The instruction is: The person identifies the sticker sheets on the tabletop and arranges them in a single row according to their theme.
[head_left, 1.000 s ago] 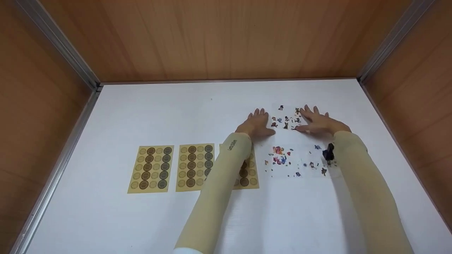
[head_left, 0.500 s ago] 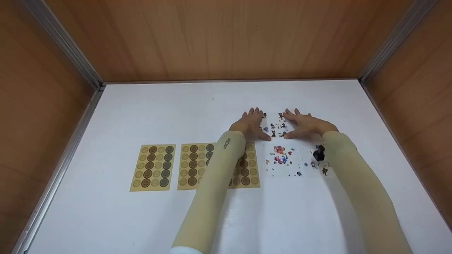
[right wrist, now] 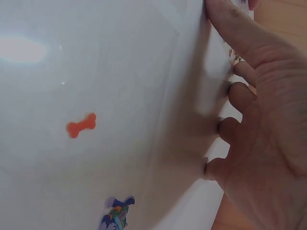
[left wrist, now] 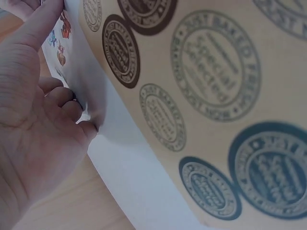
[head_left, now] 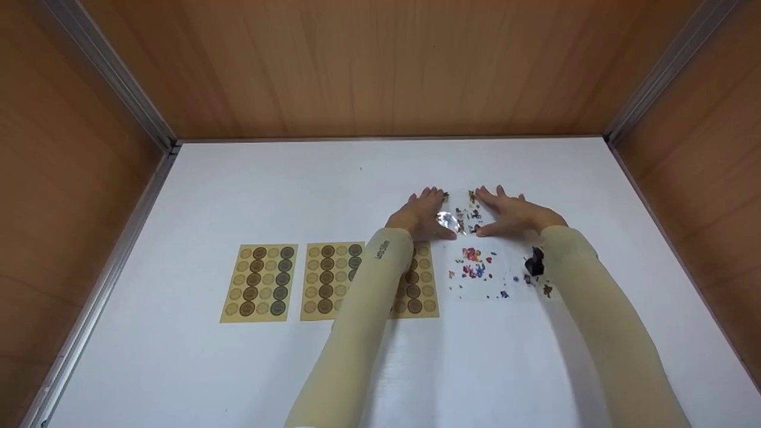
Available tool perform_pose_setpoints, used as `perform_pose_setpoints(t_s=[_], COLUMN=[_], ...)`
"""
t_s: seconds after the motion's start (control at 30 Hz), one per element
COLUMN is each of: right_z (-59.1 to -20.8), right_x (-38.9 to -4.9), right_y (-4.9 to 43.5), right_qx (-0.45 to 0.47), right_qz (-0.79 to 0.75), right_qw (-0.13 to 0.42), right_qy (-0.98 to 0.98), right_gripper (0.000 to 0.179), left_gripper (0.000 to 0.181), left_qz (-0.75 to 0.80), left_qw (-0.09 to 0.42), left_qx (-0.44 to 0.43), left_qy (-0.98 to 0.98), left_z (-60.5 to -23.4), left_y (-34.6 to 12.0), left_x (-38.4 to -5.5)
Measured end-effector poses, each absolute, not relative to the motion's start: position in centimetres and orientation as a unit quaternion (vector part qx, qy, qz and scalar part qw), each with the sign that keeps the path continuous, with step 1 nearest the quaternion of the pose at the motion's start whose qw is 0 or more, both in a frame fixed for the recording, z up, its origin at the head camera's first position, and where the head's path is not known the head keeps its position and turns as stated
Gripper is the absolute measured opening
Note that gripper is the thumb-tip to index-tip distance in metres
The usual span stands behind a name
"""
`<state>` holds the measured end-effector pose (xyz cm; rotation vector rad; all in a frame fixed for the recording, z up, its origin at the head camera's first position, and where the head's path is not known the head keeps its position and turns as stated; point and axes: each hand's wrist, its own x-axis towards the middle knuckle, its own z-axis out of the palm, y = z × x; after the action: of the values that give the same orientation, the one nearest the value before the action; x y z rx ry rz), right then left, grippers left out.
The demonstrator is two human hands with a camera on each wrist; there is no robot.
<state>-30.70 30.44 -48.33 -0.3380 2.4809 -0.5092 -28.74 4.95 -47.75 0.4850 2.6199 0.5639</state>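
Observation:
A clear sheet with small cartoon stickers (head_left: 474, 215) lies at the back right of the table, between the two hands. My left hand (head_left: 420, 215) rests on its left side, fingers stretched away from me and thumb spread toward the middle. From the other side, my right hand (head_left: 512, 213) touches the sheet's right edge with spread fingers. A bright glare shows on the film beside the left hand. In the left wrist view the fingertips of the left hand (left wrist: 33, 110) press down at the sheet's edge. The right wrist view shows the right hand (right wrist: 273, 96) with fingertips down on the surface.
Nearer me lies a clear sheet with colourful stickers (head_left: 474, 282). Right of it, another sticker sheet (head_left: 547, 290) is partly hidden by the right sleeve. Three tan sheets of round stickers (head_left: 258, 284) lie in a row at left, partly under the left arm. Wood-look walls (head_left: 380, 71) enclose the table.
Both hands have slid the clear sheet left and slightly toward me, into line behind the colourful sheet. In the last half second they barely moved, and a glare appeared on the film.

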Motion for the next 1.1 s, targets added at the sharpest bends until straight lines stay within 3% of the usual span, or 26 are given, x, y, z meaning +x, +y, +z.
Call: perform_pose_setpoints(t_s=[0.37, 0.8, 0.93, 1.1], right_z=[-48.5, -48.3, -48.0, -47.5], right_x=[-31.0, -31.7, -31.8, -31.8], right_y=[30.7, 30.7, 31.0, 30.8], right_qx=[-0.113, -0.127, -0.132, -0.113], right_qz=[-0.209, -0.255, -0.341, -0.461], right_qw=[0.276, 0.267, 0.274, 0.276], right_qy=[0.931, 0.921, 0.89, 0.836], right_gripper=[0.117, 0.11, 0.103, 0.08], left_gripper=[0.099, 0.091, 0.09, 0.09], left_qz=[0.233, 0.253, 0.264, 0.27], left_qw=[0.205, 0.204, 0.209, 0.212], left_qx=[0.156, 0.137, 0.133, 0.127], left_qy=[0.938, 0.936, 0.932, 0.93], left_z=[-47.7, -47.7, -47.8, -47.9], left_y=[5.2, 5.2, 5.3, 5.2], left_x=[-28.9, -29.1, -29.0, -29.1])
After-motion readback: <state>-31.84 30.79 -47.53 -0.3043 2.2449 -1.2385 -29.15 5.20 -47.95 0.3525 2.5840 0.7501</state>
